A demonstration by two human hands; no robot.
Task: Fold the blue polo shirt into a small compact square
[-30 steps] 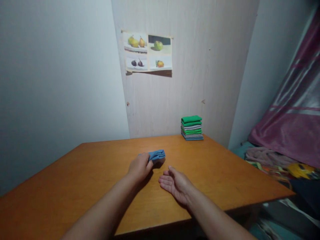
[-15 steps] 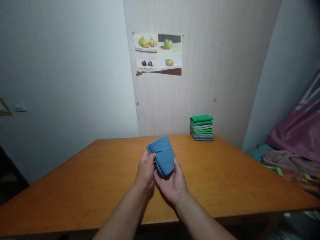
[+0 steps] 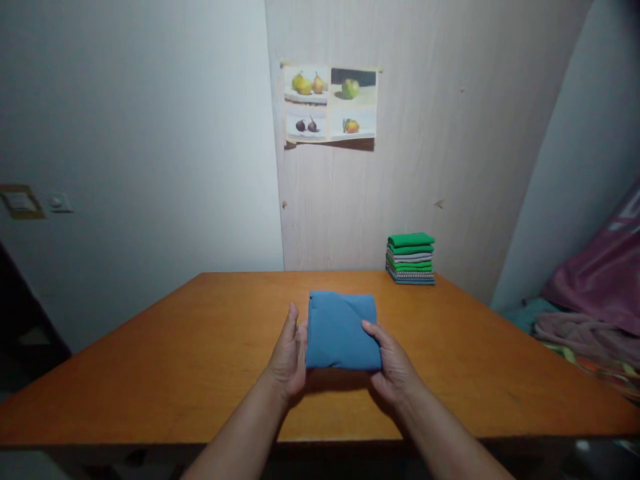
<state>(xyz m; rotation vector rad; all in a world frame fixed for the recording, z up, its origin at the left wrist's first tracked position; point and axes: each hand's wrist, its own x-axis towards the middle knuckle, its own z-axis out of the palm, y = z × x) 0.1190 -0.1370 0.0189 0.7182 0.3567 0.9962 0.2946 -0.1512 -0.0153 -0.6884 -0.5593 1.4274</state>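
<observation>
A blue cloth (image 3: 343,331), folded into a neat square, is held level above the table in front of me. My right hand (image 3: 396,363) grips its right edge, thumb on top and fingers underneath. Along the left edge rests my left hand (image 3: 290,353), its thumb raised off the cloth and its fingers partly hidden behind that side. At the table's far right corner stands a stack of folded cloths (image 3: 411,259): green on top, with grey, patterned and blue layers below.
The orange-brown wooden table (image 3: 225,347) reaches back to the wall. A sheet of fruit pictures (image 3: 330,103) hangs there. Pink fabric (image 3: 595,280) and a crumpled mauve cloth (image 3: 580,333) lie beyond the table's right edge.
The blue cloth has turned from a tilted position to a squared, flatter one and come slightly right. My left thumb has lifted off it; my right thumb now lies on top. The view has shifted left.
</observation>
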